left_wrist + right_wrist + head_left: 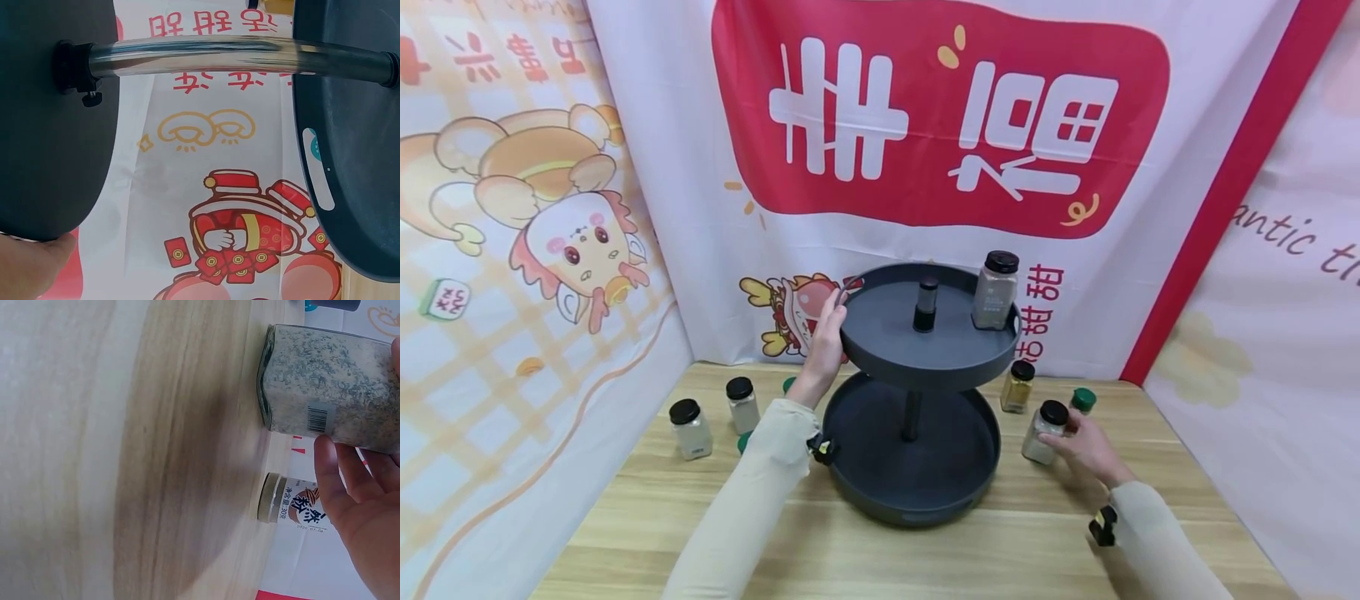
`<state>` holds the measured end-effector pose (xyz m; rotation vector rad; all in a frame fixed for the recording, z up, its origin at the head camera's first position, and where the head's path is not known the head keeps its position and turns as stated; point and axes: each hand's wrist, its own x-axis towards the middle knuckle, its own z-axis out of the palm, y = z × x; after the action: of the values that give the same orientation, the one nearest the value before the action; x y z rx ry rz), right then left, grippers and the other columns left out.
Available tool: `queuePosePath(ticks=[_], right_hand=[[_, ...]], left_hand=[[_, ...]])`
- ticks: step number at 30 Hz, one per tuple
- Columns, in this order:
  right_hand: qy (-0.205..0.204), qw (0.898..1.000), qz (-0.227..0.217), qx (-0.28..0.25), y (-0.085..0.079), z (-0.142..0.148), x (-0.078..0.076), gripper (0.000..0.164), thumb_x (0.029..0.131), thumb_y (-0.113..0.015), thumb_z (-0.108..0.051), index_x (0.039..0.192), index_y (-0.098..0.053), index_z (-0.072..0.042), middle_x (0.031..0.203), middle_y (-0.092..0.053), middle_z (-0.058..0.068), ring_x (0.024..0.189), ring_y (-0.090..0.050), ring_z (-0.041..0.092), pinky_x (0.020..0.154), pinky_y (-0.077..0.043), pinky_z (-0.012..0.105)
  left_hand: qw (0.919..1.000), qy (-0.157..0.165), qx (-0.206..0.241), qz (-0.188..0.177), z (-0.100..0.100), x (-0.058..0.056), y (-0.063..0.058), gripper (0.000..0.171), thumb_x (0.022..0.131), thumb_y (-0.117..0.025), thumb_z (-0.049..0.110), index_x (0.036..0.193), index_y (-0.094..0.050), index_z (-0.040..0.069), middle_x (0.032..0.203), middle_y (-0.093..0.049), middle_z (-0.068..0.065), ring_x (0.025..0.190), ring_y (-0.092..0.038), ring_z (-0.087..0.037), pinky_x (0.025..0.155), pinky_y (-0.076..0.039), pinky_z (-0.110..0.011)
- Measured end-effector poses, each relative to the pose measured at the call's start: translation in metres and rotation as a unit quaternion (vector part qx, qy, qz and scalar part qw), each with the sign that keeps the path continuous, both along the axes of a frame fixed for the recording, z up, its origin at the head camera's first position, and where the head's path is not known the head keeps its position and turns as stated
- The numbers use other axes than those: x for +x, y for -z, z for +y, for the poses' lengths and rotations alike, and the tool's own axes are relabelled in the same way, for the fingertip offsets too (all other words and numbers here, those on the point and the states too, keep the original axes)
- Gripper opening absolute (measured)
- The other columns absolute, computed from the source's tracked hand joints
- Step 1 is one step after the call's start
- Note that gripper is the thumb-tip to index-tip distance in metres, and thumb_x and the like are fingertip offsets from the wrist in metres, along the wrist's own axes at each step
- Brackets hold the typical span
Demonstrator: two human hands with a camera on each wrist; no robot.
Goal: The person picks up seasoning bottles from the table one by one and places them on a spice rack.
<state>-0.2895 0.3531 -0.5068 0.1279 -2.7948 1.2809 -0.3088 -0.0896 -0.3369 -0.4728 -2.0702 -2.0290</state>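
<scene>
A dark two-tier round tray stand has its upper tray [880, 333] on a post above the lower tray [865, 467]. My left hand [826, 346] rests against the left rim of the upper tray, fingers fairly straight along its outside. In the left wrist view, part of that hand [37, 265] touches the tray's edge. My right hand [1086, 450] holds a clear, black-lidded spice jar [1043, 433] right of the stand. Its pale, speckled contents and barcode show in the right wrist view. A black-lidded seasoning jar [996, 292] stands on the upper tray's right side.
Left of the stand are two black-lidded jars [691, 429] and green lids partly hidden by my left arm. A black-lidded yellowish jar [1018, 386] and a green-lidded jar [1083, 401] stand at the right. Printed cloths [685, 208] hang around the wooden table [865, 562].
</scene>
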Motion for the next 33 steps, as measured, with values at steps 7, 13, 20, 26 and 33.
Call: queuePosePath(ticks=[7,13,20,26,33], right_hand=[[0.001,1.000,0.014,0.000,0.001,0.000,0.001,0.071,0.082,-0.071,-0.041,0.131,-0.047,0.005,0.122,-0.056,0.026,0.111,-0.053,0.040,0.091,-0.044,0.051],[0.007,0.999,0.033,0.020,0.000,-0.001,0.003,0.071,0.082,-0.072,-0.041,0.130,-0.049,0.006,0.122,-0.057,0.026,0.109,-0.055,0.039,0.089,-0.045,0.051],[0.017,0.999,0.030,0.020,-0.003,-0.005,0.007,0.072,0.081,-0.072,-0.042,0.130,-0.050,0.005,0.120,-0.058,0.025,0.107,-0.056,0.037,0.088,-0.047,0.050],[0.030,0.999,0.029,0.028,-0.007,-0.009,0.011,0.069,0.081,-0.072,-0.043,0.126,-0.052,0.005,0.110,-0.062,0.021,0.097,-0.059,0.030,0.080,-0.050,0.042],[0.039,0.998,0.028,0.032,-0.011,-0.011,0.013,0.070,0.079,-0.072,-0.048,0.123,-0.054,0.003,0.104,-0.062,0.016,0.090,-0.057,0.024,0.073,-0.048,0.034]], left_hand=[[0.9999,0.005,0.003,-0.009,-0.001,0.002,-0.002,0.053,0.103,-0.025,0.027,0.152,-0.012,0.012,0.156,-0.017,-0.010,0.141,-0.013,-0.017,0.113,-0.011,-0.034],[0.9999,0.002,0.000,-0.014,-0.002,0.005,-0.003,0.053,0.103,-0.025,0.024,0.152,-0.011,0.011,0.156,-0.016,-0.010,0.141,-0.012,-0.019,0.113,-0.011,-0.036],[1.0000,-0.002,0.003,-0.004,-0.001,0.008,-0.002,0.054,0.102,-0.028,0.025,0.152,-0.013,0.009,0.155,-0.018,-0.009,0.141,-0.015,-0.018,0.113,-0.012,-0.035],[0.9999,-0.009,-0.012,-0.002,0.000,0.009,-0.001,0.056,0.102,-0.029,0.028,0.152,-0.012,0.011,0.156,-0.013,-0.009,0.141,-0.013,-0.018,0.113,-0.013,-0.037],[0.9999,-0.008,-0.010,0.008,0.001,0.009,0.001,0.056,0.101,-0.029,0.025,0.152,-0.010,0.010,0.155,-0.014,-0.007,0.141,-0.013,-0.017,0.113,-0.012,-0.037]])
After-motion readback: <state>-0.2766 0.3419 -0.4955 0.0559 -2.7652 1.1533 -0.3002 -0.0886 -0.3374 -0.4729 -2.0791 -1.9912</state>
